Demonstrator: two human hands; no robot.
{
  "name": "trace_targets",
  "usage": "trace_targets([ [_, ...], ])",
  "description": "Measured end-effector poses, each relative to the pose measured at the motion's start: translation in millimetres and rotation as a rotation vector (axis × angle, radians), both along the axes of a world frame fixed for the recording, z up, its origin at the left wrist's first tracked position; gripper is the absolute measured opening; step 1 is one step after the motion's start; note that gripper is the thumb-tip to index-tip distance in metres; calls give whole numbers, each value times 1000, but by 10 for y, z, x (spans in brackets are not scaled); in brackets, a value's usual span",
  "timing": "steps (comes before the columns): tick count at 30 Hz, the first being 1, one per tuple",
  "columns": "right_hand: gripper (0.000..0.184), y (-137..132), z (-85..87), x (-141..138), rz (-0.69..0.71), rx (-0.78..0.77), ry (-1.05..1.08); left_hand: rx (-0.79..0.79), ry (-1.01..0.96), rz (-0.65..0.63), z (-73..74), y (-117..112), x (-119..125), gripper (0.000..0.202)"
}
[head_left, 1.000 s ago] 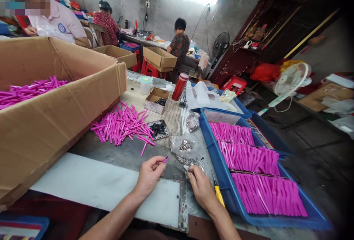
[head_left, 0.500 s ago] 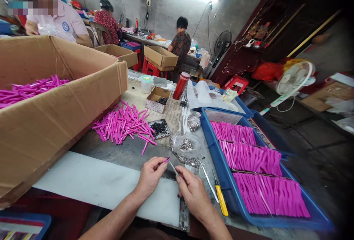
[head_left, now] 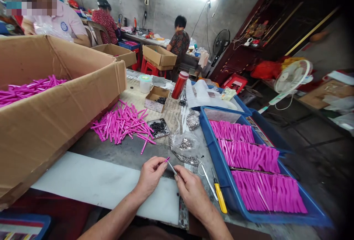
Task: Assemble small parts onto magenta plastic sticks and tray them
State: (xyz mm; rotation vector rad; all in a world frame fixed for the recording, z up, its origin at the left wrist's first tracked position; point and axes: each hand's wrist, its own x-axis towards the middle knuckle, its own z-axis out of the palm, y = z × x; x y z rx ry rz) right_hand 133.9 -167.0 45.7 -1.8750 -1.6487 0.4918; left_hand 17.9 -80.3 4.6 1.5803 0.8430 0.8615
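Note:
My left hand point(head_left: 151, 175) is closed in a pinch on a magenta plastic strip point(head_left: 167, 159); only its tip shows beyond the fingers. My right hand point(head_left: 193, 190) grips a slim silvery tool point(head_left: 172, 167), whose exact kind I cannot make out. Its point meets the strip's end at my left fingertips, though whether they touch is too small to tell. Both hands are over the near edge of the table, above a white sheet point(head_left: 110, 181). Beyond them lie a heap of magenta strips point(head_left: 121, 123) and a small tray of black parts point(head_left: 159, 127).
A large cardboard box point(head_left: 69, 103) stands at left. On the right is a blue crate point(head_left: 218, 173) with rows of magenta pieces; a yellow-handled screwdriver point(head_left: 220, 197) lies beside it. Metal rings point(head_left: 186, 143) sit in a plastic bag. A red flask point(head_left: 180, 85) stands farther back. Several people sit beyond.
My right hand has shifted slightly up and left, bringing the tool's point closer to the strip. My left hand keeps its pinch in nearly the same place.

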Motion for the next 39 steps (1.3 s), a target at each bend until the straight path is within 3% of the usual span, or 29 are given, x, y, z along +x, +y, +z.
trace_targets([
  [16, 24, 32, 103, 31, 51, -64, -69, 86, 45, 17, 30, -27, 8, 18],
  [39, 24, 57, 133, -27, 13, -144, -124, 165, 138, 26, 21, -33, 23, 20],
])
